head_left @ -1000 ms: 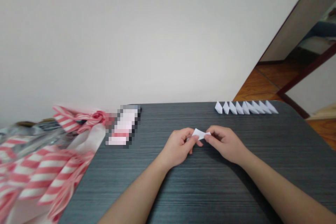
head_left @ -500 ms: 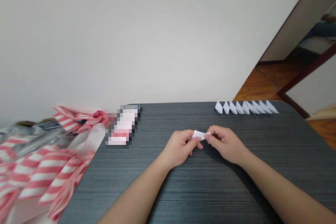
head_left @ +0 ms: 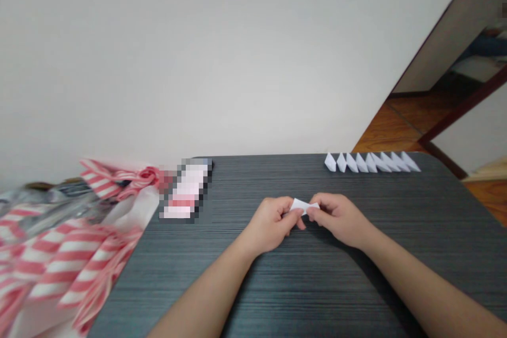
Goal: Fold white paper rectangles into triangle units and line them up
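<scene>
A small white folded paper piece sits between both of my hands, just above the dark wood-grain table. My left hand pinches its left end with curled fingers. My right hand pinches its right end, thumb and fingers pressed together. A row of several finished white folded paper triangles stands along the table's far edge, beyond my right hand and apart from it.
A red-and-white striped plastic bag lies off the table's left side. A blurred-out pink and white object rests at the far left corner of the table. A white wall stands behind; wooden floor and a doorway show at the right.
My two hands have closed in on each other slightly, so less of the paper piece shows between them. Everything else is as before.
</scene>
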A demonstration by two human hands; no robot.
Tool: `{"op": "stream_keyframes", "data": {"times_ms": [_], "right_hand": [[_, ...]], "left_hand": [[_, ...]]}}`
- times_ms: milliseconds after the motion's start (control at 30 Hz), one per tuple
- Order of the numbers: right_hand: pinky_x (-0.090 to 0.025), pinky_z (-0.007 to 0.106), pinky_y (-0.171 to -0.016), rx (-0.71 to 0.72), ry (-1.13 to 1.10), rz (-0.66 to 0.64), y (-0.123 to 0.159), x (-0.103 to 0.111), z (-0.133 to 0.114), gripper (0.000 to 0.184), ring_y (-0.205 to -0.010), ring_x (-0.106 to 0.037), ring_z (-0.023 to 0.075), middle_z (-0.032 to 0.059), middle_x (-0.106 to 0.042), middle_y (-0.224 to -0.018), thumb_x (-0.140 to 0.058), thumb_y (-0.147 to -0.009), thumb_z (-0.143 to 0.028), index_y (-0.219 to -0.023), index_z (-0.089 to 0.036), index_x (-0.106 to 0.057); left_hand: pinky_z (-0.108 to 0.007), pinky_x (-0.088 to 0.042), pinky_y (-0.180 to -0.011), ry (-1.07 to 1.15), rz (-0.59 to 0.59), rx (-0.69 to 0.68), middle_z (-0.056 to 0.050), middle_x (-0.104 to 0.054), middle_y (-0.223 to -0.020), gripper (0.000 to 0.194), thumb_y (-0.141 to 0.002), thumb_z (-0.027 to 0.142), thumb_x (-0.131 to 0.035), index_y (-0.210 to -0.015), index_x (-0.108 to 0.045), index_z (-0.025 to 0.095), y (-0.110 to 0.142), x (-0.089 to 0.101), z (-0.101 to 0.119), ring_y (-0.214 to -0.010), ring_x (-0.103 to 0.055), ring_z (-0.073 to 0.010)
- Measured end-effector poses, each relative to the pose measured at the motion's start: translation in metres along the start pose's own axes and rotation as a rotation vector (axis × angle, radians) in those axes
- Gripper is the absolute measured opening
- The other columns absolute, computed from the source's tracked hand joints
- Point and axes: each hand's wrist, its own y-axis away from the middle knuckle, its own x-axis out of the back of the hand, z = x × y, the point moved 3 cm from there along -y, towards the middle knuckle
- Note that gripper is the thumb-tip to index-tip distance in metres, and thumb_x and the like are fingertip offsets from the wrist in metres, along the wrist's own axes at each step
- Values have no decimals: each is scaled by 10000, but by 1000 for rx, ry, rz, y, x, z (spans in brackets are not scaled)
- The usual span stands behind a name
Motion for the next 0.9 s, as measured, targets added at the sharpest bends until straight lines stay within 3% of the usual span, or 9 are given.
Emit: {"op": "stream_keyframes", "data": {"times_ms": [200, 567, 767, 900], "right_hand": [[-374, 228, -538, -3, 44, 12, 0, 1, -3, 250, -548, -506, 117, -27, -572, -587, -564, -915, -288, -700, -174, -619], [-379, 230, -546, 15, 80, 13, 0, 0, -9, 251, -552, -525, 119, -24, -586, -585, -566, -904, -257, -671, -174, -609], [-385, 230, -540, 2, 51, 25, -1, 1, -2, 268, -544, -518, 121, -24, -578, -583, -550, -923, -294, -687, -179, -603], [-387, 233, -536, -19, 27, 33, 0, 1, 3, 270, -536, -514, 122, -25, -570, -576, -550, -923, -296, -683, -181, -592]], "left_hand": [[-185, -332, -489, 33, -31, 8, -6, -624, -616, 270, -888, 327, -568, -754, -702, 136, -1, -2, -4, -502, -477, -86], [-183, -317, -494, -16, -53, -12, 6, -586, -556, 337, -917, 320, -522, -696, -701, 140, 0, -1, 1, -495, -451, -86], [-182, -333, -492, 18, -33, 3, 6, -595, -596, 298, -913, 346, -538, -771, -703, 141, -1, -2, -5, -499, -467, -86], [-187, -340, -472, 13, -18, 37, 22, -547, -516, 352, -927, 368, -518, -714, -686, 144, -1, -2, -6, -453, -452, -86]]}}
